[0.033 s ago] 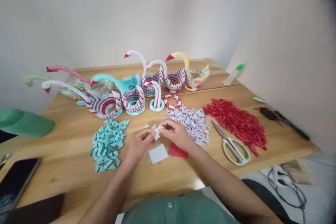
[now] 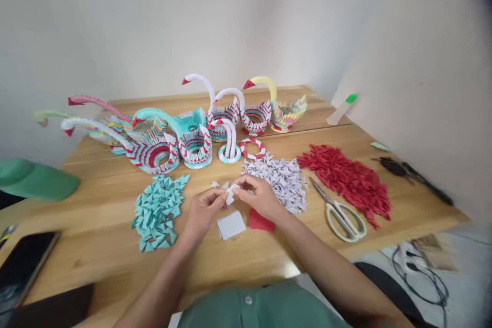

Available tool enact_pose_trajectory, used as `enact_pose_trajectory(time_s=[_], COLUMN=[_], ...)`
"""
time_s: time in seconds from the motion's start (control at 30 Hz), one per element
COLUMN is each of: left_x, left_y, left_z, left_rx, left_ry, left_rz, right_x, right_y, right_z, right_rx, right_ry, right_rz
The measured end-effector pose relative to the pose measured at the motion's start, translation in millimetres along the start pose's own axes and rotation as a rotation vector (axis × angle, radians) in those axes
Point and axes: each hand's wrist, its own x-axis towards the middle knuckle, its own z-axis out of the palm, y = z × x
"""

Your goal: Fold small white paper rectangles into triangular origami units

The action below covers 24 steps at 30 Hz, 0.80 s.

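My left hand [image 2: 206, 206] and my right hand [image 2: 258, 195] pinch a small folded piece of white paper [image 2: 230, 195] between them, one at each side, just above the table. Below it lies a stack of white paper rectangles [image 2: 231, 225]. Some red paper [image 2: 261, 220] sits under my right wrist. Beyond my right hand spreads a pile of folded white paper pieces [image 2: 282, 179], and a few loose white ones [image 2: 215, 184] lie past my fingertips. Left of my left hand is a heap of folded turquoise pieces [image 2: 157, 212].
Scissors [image 2: 340, 215] lie on the right beside a red paper pile [image 2: 346, 177]. Several folded-paper swans [image 2: 196, 151] and a red-and-white ring [image 2: 252, 156] stand at the back. A green bottle [image 2: 38, 179] and a phone [image 2: 26, 261] are on the left.
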Motion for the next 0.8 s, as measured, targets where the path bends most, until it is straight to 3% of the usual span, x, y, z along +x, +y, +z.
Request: enact_pose_trajectory(time_s=[0.23,0.43,0.63,0.8], left_x=[1,0,-1,1], left_y=[-6,-7,-8,-7], left_z=[-2.7,-3.1,0.7,-2.9], left_rx=[-0.033,-0.300,-0.069,-0.056], left_ry=[-0.015,-0.034,-0.010,0.079], left_rz=[0.019,0.003,0.088,0.102], right_x=[0,1,2,-1], right_y=[-3,-6,1,5], right_z=[-1,-2,-2,2], right_rx=[-0.027,0.017,0.061,-0.003], right_ry=[-0.021,-0.035,0.002,-0.024], right_rz=[0.030,0.067,0.093,0.066])
